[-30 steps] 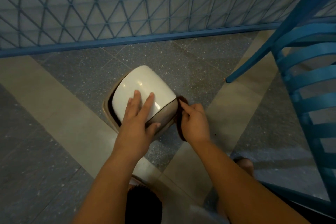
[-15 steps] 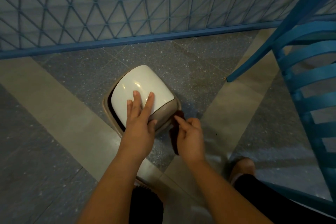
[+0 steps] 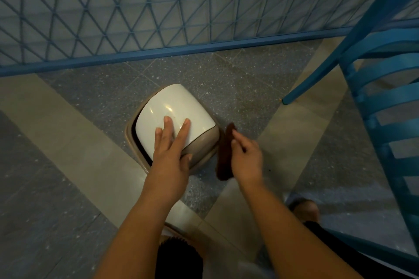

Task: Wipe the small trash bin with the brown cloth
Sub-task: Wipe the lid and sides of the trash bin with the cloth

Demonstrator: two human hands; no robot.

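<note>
Down on the floor (image 3: 74,133), the small trash bin (image 3: 179,111) sits under the left hand (image 3: 169,154), whose straight fingers (image 3: 184,130) press its white lid. Just right of them, the right hand (image 3: 246,158) pinches the brown cloth (image 3: 224,154) against the bin's side.

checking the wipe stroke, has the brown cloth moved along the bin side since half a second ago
Yes. The brown cloth in the right hand has slid up the right side of the trash bin, away from the person; the bin itself, under the left hand, stayed put.
</note>
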